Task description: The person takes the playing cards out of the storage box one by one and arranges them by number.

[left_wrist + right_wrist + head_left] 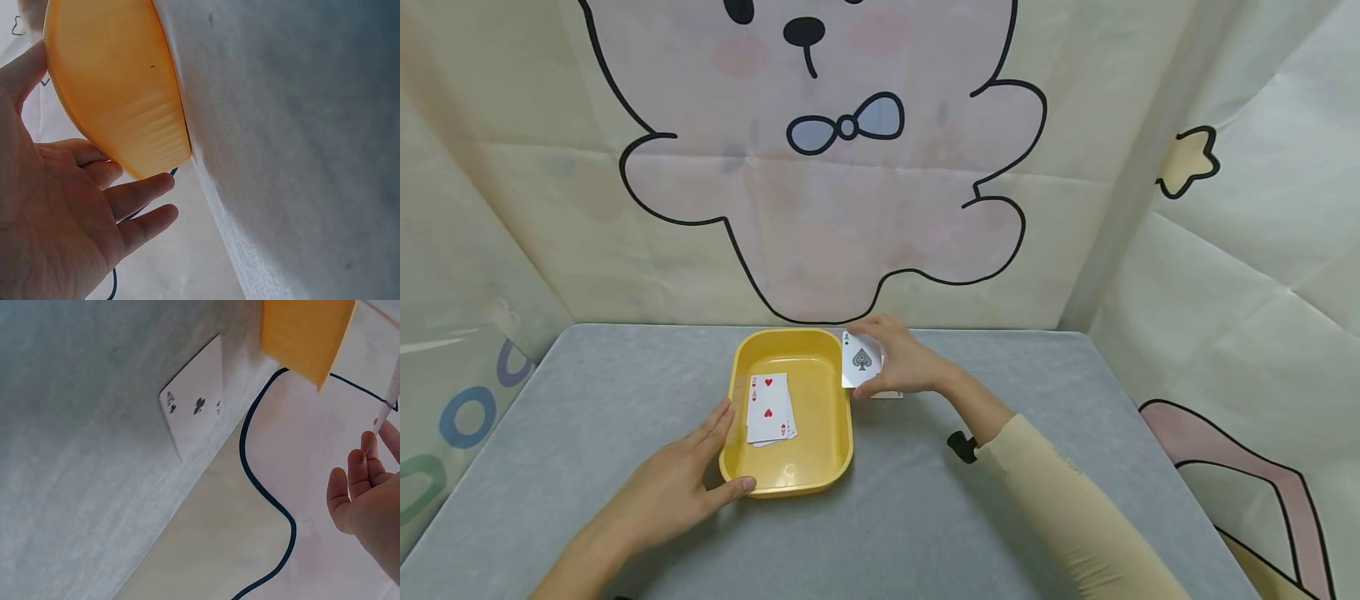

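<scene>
Near the right hand [901, 357] pinching spade ace [859, 360], wrist view alone identifies club ace [197, 403]; left hand [677, 475] splayed.

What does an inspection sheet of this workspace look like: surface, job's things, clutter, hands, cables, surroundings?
Surface: table covered in grey cloth.
Job's things: yellow tray; inside it, overlapping hearts cards, face up; an ace of spades, held at the tray's right rim; an ace of clubs on the table, partly hidden by the right hand in the head view.
Clutter: nothing seen.
Left hand: touches the tray's left side.
Right hand: pinches the ace of spades; a small black fitting shows at that wrist.
Cables: nothing seen.
Surroundings: pale curtains printed with cartoon figures.
</scene>
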Motion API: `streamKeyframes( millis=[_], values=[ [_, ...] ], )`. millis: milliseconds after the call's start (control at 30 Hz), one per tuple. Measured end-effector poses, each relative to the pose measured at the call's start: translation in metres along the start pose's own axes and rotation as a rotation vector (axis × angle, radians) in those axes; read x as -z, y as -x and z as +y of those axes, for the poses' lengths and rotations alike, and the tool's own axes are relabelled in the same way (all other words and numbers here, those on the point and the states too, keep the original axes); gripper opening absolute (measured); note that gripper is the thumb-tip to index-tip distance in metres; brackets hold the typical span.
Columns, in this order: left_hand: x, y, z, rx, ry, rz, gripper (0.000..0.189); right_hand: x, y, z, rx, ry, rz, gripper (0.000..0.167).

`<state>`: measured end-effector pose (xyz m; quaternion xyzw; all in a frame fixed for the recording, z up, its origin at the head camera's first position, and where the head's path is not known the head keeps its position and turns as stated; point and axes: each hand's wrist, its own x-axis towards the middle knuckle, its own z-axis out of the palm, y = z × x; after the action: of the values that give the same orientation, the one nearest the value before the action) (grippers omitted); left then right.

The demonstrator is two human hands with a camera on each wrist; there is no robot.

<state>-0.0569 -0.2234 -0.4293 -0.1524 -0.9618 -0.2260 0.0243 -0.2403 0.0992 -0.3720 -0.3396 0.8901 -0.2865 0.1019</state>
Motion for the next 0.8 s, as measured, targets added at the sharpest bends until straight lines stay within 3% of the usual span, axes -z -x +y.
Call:
streamKeyframes(
  millis=[800],
  values=[
    [-0.001, 0.000, 0.000, -0.004, -0.004, 0.001, 0.101, 0.017, 0.020, 0.043, -0.127, 0.012, 0.017, 0.097]
  ],
)
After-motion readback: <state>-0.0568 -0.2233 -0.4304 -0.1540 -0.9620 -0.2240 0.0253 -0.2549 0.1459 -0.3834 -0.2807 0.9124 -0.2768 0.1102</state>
